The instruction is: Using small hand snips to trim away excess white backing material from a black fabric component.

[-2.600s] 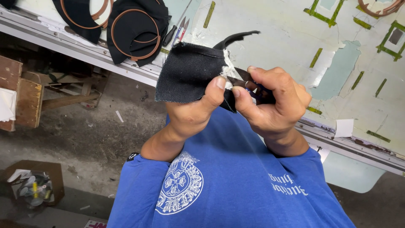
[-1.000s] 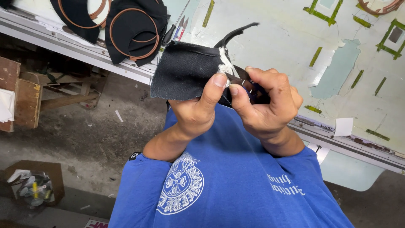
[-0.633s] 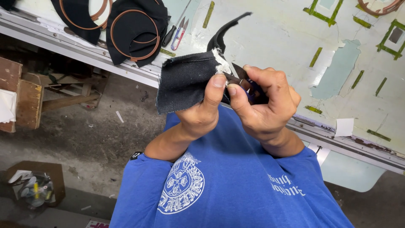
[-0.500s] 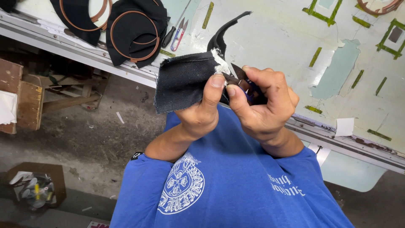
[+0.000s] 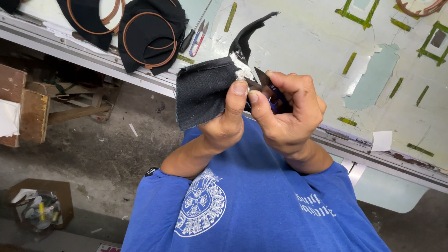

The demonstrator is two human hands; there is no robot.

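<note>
The left hand [image 5: 224, 126] was closed on a piece of black fabric [image 5: 205, 91], its thumb pressed against the cloth's right edge where a white patch showed. The right hand [image 5: 287, 119] was curled shut beside it, thumb tip nearly touching the left thumb, fingers wrapped around the same fabric and a small dark item with a bluish part that was too hidden to identify. A curved black strip of the fabric rose from the hands toward 12 o'clock. The fabric was held in the air over the near edge of the worktable [image 5: 317, 42], just above the person's blue shirt [image 5: 242, 205].

At 10 o'clock from the hands, two black fabric pieces with brown rings [image 5: 149, 35] lay on the table, and just right of them a thread snip with a reddish grip [image 5: 198, 37]. Green tape marks [image 5: 349, 63] dotted the table at 1 to 3 o'clock. At 9 o'clock, below the table, stood a wooden block [image 5: 21, 109]; at 7 o'clock a small tray of odds and ends [image 5: 39, 210] sat on the floor.
</note>
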